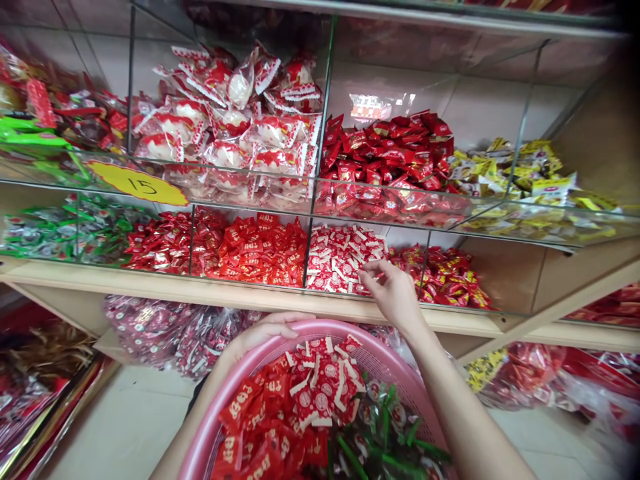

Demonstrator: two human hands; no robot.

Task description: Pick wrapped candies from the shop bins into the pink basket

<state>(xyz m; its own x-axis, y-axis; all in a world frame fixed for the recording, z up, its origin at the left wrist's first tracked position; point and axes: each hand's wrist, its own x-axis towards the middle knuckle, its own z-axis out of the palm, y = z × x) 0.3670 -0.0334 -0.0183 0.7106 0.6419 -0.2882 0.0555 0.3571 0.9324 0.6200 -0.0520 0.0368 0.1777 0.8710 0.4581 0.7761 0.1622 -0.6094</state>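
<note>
My left hand grips the far left rim of a pink plastic basket. Inside it, red wrapped candies fill the left, red-and-white wrapped candies lie at the back, and dark candies with green wrapper ends sit at the right. Beyond the basket, my right hand is at the lower shelf's glass-walled bin of red-and-white candies. Its thumb and fingers are curled close together at the bin's right side; whatever may be between them is hidden.
Glass dividers split the shelves into candy bins. A yellow tag reading 15 hangs on the upper ledge. Large clear-wrapped sweets and red packets fill upper bins. Bagged candies lie under the wooden shelf edge.
</note>
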